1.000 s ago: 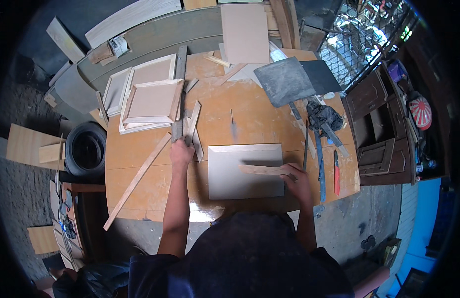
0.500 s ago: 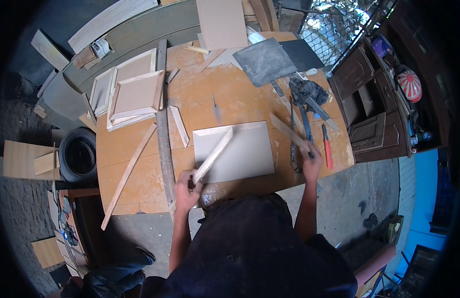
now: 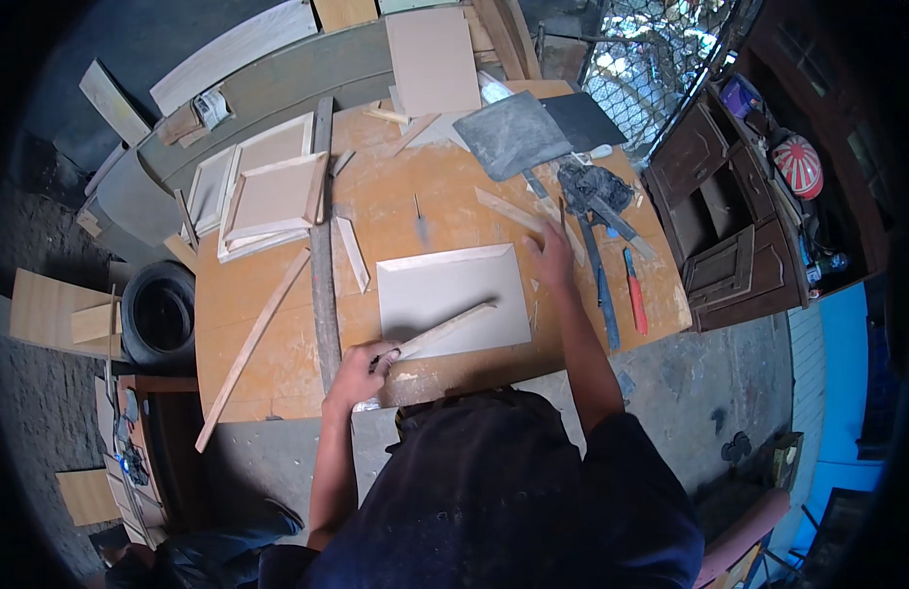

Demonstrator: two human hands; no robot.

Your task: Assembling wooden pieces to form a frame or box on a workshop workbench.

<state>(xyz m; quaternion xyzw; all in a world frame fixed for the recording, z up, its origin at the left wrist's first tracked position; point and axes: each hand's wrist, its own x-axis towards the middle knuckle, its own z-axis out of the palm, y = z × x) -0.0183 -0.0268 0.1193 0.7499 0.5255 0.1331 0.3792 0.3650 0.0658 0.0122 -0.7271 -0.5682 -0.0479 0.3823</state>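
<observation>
A person stands at a worn orange workbench [image 3: 277, 324], seen from above. Their left hand [image 3: 361, 371] is clenched around one end of a thin wooden strip [image 3: 442, 331], which slants up and to the right across a flat grey-beige panel [image 3: 452, 294] lying in the middle of the bench. Their right hand [image 3: 552, 257] is spread with loose fingers just past the panel's upper right corner, holding nothing, near a second loose strip [image 3: 513, 210].

It looks like a trim piece is being fitted to the panel; the next move probably calls for swinging the held strip parallel to a panel edge and pressing it flush.

Left of the panel lie a long dark bar [image 3: 324, 245] and stacked framed panels [image 3: 268, 196]. Right of the panel lie clamps and a red-handled tool [image 3: 635, 293]. Further right, off the bench, a dark wooden cabinet [image 3: 715, 226] stands with open compartments; what they contain is too dim to make out.
</observation>
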